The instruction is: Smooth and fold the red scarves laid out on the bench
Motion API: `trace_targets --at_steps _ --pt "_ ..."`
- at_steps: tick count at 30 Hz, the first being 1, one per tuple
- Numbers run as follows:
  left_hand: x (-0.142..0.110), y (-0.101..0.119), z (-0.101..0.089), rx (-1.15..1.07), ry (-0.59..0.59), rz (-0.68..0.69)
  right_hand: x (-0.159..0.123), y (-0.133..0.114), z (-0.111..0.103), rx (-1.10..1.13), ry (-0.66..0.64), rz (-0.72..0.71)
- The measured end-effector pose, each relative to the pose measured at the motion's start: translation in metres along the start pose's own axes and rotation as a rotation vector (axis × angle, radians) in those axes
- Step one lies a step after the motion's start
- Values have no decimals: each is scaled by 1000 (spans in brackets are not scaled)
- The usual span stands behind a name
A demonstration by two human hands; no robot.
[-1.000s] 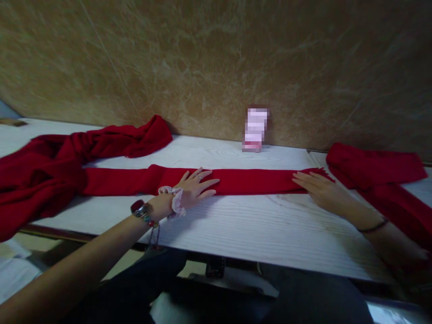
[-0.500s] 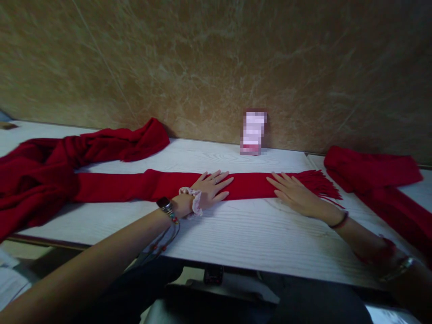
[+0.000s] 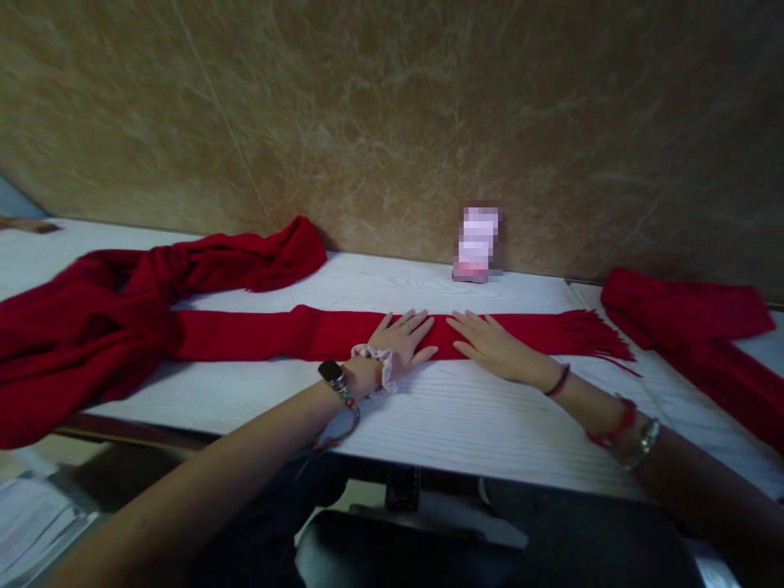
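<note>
A long red scarf [image 3: 238, 335] lies stretched out flat across the white table, its fringe [image 3: 594, 333] at the right end and a bunched heap at the left. On its middle rests my left hand [image 3: 404, 341], palm down with fingers spread. Just to the right, my right hand [image 3: 490, 347] also lies flat on the scarf, fingers stretched toward the left hand. A narrow strip of red cloth shows between the two hands. Neither hand grips anything.
The white wood-grain table [image 3: 392, 416] meets a brown marbled wall [image 3: 367, 122]. A phone-shaped, blurred object [image 3: 478, 243] leans against the wall. Another folded red cloth [image 3: 692, 310] lies at the right. A bunched red cloth [image 3: 245, 257] is at the back left.
My right hand has slid left along the scarf, away from the fringe and closer to my left hand. The whole view has shifted slightly; my left hand stays on about the same spot of the scarf.
</note>
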State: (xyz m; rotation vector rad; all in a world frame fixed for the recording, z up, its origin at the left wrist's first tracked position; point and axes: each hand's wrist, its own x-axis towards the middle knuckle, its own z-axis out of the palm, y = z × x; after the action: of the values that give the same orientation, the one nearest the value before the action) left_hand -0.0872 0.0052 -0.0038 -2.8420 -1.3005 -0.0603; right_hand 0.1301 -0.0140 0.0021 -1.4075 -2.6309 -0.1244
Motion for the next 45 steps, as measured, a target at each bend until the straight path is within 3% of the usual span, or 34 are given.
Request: trace_targets --at_steps 3,6,12,16,20,25,30,34,37,45 --pt "-11 -7 -2 -23 -5 10 0 -1 6 -26 -26 16" --pt "-23 -20 -9 -49 -34 -11 -8 14 10 -32 -19 30" --pt "-41 -66 -30 -10 -17 -228 -9 37 12 -52 17 98" --pt "-62 -106 -24 -21 -9 -384 18 13 7 4 72 23" --pt "-89 -130 -9 43 -56 -367 41 -15 9 63 -16 -184" --pt "-112 -144 -10 77 -71 -379 39 -14 18 60 -56 -172" --pt "-116 -138 -13 59 -54 -406 34 -14 10 108 -11 -166" --pt "-92 -109 -17 16 6 -101 36 -28 3 157 33 -275" --pt "-72 -92 -17 17 -17 13 36 -34 2 165 22 -315" --pt "-70 -88 -3 7 -18 2 32 -29 8 263 7 -297"
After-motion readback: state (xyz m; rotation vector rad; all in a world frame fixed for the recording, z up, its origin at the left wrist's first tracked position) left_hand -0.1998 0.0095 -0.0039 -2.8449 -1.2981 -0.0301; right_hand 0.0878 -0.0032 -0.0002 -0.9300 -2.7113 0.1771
